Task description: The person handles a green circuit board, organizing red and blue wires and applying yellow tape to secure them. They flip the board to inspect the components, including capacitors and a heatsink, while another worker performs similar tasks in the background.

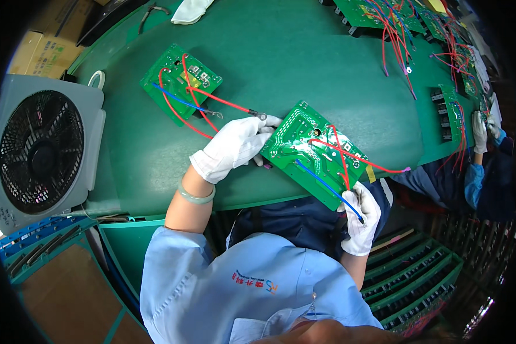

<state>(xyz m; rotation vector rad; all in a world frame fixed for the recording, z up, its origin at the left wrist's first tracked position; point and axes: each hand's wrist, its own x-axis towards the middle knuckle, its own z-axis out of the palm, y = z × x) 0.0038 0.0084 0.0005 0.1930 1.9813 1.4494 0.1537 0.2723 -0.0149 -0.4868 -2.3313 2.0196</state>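
Note:
Between my two white-gloved hands is a green circuit board point(285, 150) with red wires and a blue wire soldered to it. My left hand point(233, 150) is closed on its left edge; that hand's fingertips are partly hidden behind the board. At the lower right corner my right hand point(361, 221) grips the board, near the ends of the blue wire point(325, 186) and a red wire. A second green circuit board point(175, 86) lies on the bench beyond my left hand, its red wires reaching toward that hand. One ends in a ring terminal point(262, 116) beside my fingers.
A grey box fan point(43, 146) stands at the left on the green bench point(258, 63). More wired boards point(378, 17) lie at the far right, where a co-worker's gloved hand point(479, 132) shows. A slotted green rack point(418, 281) is low on the right. Cardboard boxes point(43, 51) sit far left.

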